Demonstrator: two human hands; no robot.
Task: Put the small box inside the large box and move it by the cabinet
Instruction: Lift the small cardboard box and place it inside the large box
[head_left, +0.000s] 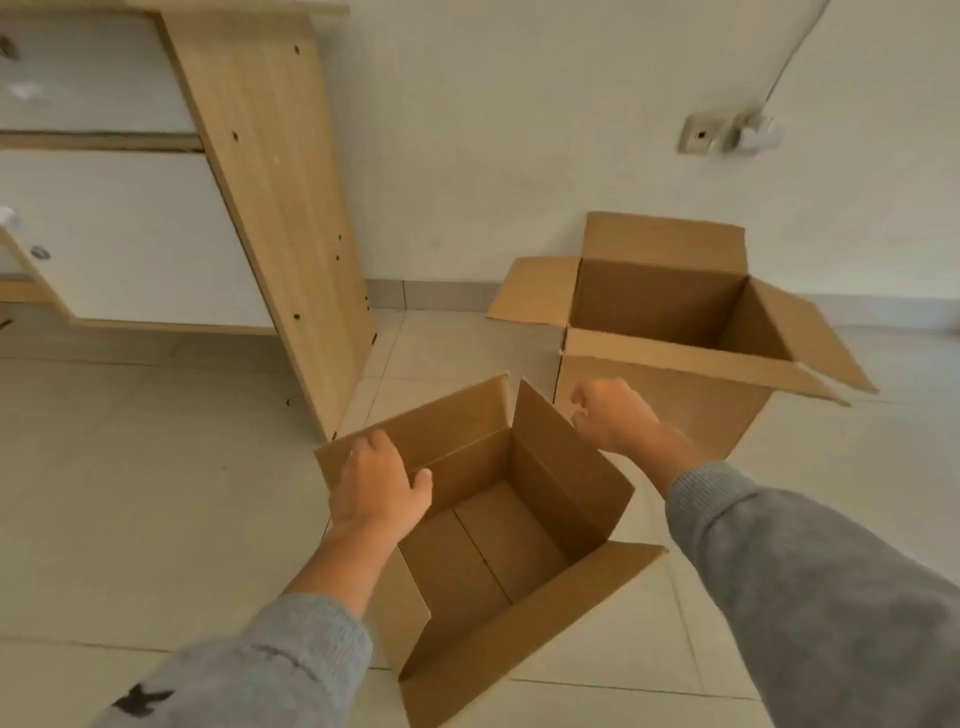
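The small box (493, 545), open, empty brown cardboard, hangs tilted right in front of me with its flaps up. My left hand (379, 488) grips its left flap, thumb inside and fingers over the edge. My right hand (615, 415) is curled against the outer side of its right flap. The large box (701, 415) stands open and empty on the floor by the wall, just beyond my right hand, flaps spread outward. The wooden cabinet (275, 182) with white drawer fronts stands to the left.
Pale floor tiles (156, 467) stretch between the cabinet and the boxes. A wall socket (727, 132) with a plug and a thin cable (789, 57) sits above the large box. The cabinet's side panel reaches the floor close to the small box.
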